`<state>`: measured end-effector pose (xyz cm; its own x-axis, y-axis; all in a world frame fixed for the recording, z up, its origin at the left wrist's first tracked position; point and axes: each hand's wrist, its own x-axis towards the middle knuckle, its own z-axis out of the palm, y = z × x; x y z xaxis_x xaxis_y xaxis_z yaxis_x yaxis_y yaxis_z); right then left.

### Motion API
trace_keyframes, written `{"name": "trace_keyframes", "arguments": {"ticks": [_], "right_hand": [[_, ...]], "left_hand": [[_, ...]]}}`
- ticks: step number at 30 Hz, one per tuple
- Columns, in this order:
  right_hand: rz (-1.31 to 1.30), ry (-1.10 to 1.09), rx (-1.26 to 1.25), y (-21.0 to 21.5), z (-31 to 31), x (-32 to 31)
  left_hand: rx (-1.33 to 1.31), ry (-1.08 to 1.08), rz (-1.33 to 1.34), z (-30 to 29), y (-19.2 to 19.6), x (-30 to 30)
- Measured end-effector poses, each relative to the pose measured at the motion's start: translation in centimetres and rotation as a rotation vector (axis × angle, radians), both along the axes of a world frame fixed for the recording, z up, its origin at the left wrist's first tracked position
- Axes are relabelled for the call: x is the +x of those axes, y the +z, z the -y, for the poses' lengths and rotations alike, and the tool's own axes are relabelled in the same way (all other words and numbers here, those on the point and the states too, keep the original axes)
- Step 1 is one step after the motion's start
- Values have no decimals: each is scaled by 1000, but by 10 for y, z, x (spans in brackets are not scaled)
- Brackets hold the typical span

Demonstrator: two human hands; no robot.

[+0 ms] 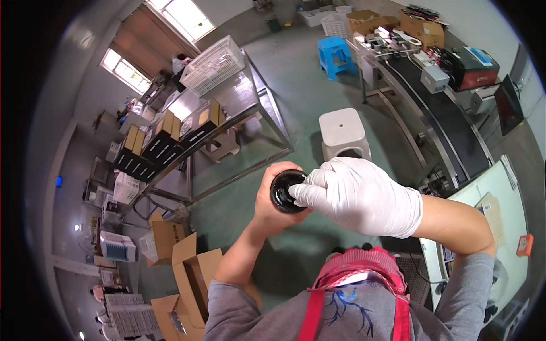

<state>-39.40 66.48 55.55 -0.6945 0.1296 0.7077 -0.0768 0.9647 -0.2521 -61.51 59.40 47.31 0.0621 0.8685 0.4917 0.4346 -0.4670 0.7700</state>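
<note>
My bare left hand (271, 204) wraps around a glossy black round jar (280, 192), held up in front of me with its circular top facing the camera. My right hand (361, 196) wears a white glove. Its fingertips are pinched together against the middle of the jar's top, inside the raised rim. Whatever those gloved fingers hold, if anything, is hidden by the hand. The jar's lower part is out of sight behind my left hand.
A white stool (343, 128) and a blue stool (334, 57) stand ahead. On the left, a metal table (242, 91) bears black boxes (165, 136) and a white crate (213, 65). Open cardboard boxes (190, 273) lie lower left. A conveyor (424, 102) and pale green table (469, 227) are right.
</note>
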Motion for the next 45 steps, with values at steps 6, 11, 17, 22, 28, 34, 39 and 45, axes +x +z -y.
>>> {"name": "trace_keyframes", "arguments": {"ticks": [6,11,17,22,28,34,39,45], "right_hand": [[211,-32,-116,1,-1,-6],[239,-41,-159,22,13,-4],[465,-160,105,19,28,-18],[429,-223,536,15,40,-28],[581,-373,313,24,71,-28],[333,-354,91,27,71,-16],[477,-420,344,13,69,-6],[496,-450,36,24,99,0]], "left_hand": [[-93,-189,17,-27,7,-28],[-89,-303,-66,-35,2,-50],[-240,-439,-54,-36,10,-54],[-205,-406,-112,-36,11,-57],[-83,-331,-157,-33,15,-60],[-187,-380,-204,-24,21,-52],[-80,-399,-249,-21,21,-42],[56,-421,-254,-15,15,-36]]}}
